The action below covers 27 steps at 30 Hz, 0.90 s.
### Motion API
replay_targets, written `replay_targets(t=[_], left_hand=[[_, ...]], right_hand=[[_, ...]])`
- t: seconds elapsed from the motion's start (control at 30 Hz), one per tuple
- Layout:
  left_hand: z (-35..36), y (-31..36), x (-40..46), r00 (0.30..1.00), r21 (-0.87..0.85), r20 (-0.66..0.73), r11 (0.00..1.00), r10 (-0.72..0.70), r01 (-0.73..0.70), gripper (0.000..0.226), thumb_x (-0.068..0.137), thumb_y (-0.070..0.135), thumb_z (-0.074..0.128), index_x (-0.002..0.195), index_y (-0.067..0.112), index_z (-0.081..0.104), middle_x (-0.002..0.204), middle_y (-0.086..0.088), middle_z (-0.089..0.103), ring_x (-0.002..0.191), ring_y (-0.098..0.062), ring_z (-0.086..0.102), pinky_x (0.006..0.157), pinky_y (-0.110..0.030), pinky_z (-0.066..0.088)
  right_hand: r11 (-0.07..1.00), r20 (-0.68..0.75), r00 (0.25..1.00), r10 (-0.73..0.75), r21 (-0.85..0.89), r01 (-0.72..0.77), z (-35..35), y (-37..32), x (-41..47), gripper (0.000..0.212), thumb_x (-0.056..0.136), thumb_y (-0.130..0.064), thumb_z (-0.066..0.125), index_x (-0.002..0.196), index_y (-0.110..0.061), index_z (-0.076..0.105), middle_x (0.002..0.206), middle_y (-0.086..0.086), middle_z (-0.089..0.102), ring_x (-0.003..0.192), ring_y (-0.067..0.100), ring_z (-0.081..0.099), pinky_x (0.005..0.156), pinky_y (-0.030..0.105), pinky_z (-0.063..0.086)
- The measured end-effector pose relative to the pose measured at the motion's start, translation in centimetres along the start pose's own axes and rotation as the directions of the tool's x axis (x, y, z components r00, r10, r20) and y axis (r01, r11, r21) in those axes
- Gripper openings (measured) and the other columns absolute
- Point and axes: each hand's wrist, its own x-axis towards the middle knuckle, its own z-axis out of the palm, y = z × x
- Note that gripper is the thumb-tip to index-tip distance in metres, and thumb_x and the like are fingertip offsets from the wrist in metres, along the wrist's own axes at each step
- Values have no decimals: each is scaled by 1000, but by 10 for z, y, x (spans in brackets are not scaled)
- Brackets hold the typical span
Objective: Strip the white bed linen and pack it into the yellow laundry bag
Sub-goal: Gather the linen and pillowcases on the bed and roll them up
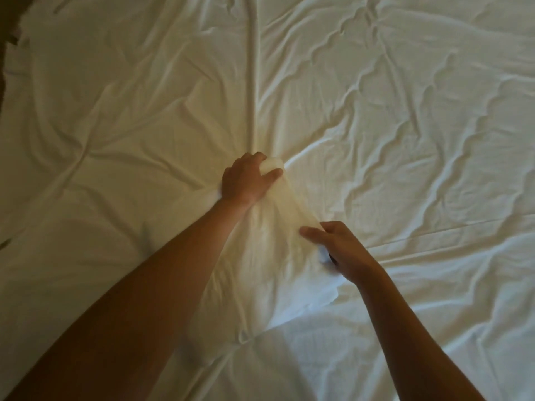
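Note:
A wrinkled white bed sheet (376, 117) covers nearly the whole view. My left hand (246, 178) grips a bunched knot of the sheet near the middle, and creases fan out from that fist. A taut ridge of gathered cloth (278, 215) runs from there down to my right hand (335, 244), which holds the same bunch lower down, thumb pointing left. This hand is slightly blurred. The yellow laundry bag is not in view.
A straight fold line (253, 68) runs from the top edge down to my left hand. A dark strip (5, 39) shows past the sheet's ragged edge at the far upper left. A flatter sheet layer (405, 342) lies at the lower right.

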Motion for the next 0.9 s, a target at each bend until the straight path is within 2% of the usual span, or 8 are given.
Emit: replay_targets(t=[0.07, 0.13, 0.27, 0.43, 0.5, 0.6, 0.73, 0.9], left_hand=[[3, -1, 4, 1000, 1, -6, 1000, 21, -21, 42, 93, 55, 55, 119, 22, 60, 117, -3, 64, 106, -28, 60, 86, -37, 46], [4, 0, 7, 998, -6, -22, 998, 61, -61, 36, 95, 52, 54, 117, 25, 61, 115, -1, 67, 105, -27, 62, 80, -33, 42], [7, 0, 4, 988, -65, -50, 986, 147, -150, 28, 99, 44, 51, 122, 32, 62, 118, 3, 63, 108, -20, 60, 80, -29, 39], [12, -6, 1, 980, -173, -41, 965, 194, -198, 19, 99, 33, 54, 112, 26, 67, 114, 4, 58, 102, -16, 58, 82, -29, 40], [9, -3, 4, 985, -147, 15, 975, 173, -169, 18, 99, 37, 53, 107, 26, 64, 109, 8, 57, 96, -13, 55, 79, -29, 36], [3, 0, 12, 979, -150, 116, 977, 169, -151, 20, 93, 47, 46, 95, 31, 58, 102, 13, 60, 95, -11, 55, 82, -33, 39], [0, 7, 22, 956, -250, 223, 959, 188, -131, 17, 94, 34, 45, 80, 28, 51, 87, 12, 56, 84, -11, 53, 80, -36, 42], [-11, 25, 30, 897, -288, 389, 953, 209, -97, 20, 96, 33, 39, 84, 20, 48, 97, 6, 48, 82, -12, 45, 74, -33, 38]], right_hand=[[999, 17, 1000, 2, 33, -2, -7, 9, -7, 30, 90, -29, 70, 70, -7, 68, 61, 14, 59, 45, 27, 51, 50, 27, 41], [997, -2, 1000, -13, 77, 13, -13, 19, -12, 39, 93, -23, 66, 55, -18, 59, 53, 3, 46, 43, 16, 40, 47, 24, 35], [994, -61, 995, -78, 73, 82, -26, 41, -25, 32, 94, -24, 65, 75, 2, 68, 70, 12, 59, 64, 22, 52, 64, 30, 44], [987, -235, 972, -10, 152, 47, -14, 63, -30, 30, 96, -17, 61, 69, -4, 66, 62, 3, 51, 61, 18, 46, 60, 30, 40], [984, -296, 955, 27, 175, 27, -4, 64, -30, 33, 97, -17, 58, 63, -13, 61, 57, -3, 48, 56, 12, 43, 53, 22, 38], [994, -360, 933, -12, 97, 50, 9, 60, -29, 41, 96, -26, 58, 57, -18, 49, 56, -4, 43, 55, 12, 41, 53, 27, 36], [997, -427, 901, -74, -4, 80, 14, 61, -27, 52, 96, -30, 60, 52, -20, 33, 50, -6, 30, 50, 11, 30, 52, 28, 27], [991, -519, 847, -116, -10, 130, 0, 70, -27, 59, 96, -27, 61, 45, -23, 31, 46, -10, 27, 49, 11, 27, 51, 27, 25]])
